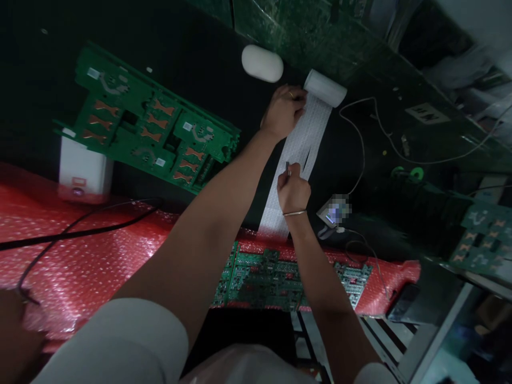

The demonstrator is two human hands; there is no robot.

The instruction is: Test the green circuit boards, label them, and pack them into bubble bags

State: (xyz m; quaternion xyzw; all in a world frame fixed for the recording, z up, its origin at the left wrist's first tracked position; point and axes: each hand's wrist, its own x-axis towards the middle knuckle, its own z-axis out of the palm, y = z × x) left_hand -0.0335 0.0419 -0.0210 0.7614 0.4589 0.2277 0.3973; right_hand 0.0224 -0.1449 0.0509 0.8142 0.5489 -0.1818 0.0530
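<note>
A white label strip (301,140) runs down the dark table from its roll (326,88), printed in small rows and split lengthwise partway down. At the strip's upper left edge, just beside the roll, my left hand (285,109) has its fingers bent and closed on the strip. My right hand (295,191) is over the middle of the strip in a pinch. A short, thin metallic tool (287,166) pokes up from that grip; its kind is too small to make out.
Stacked green circuit boards (140,122) lie to the left, near a white box (85,169). A white oval case (262,63) sits at the back. Red bubble wrap (100,256) and more boards (260,272) line the front edge. A cable (363,144) and lit device (335,212) are at right.
</note>
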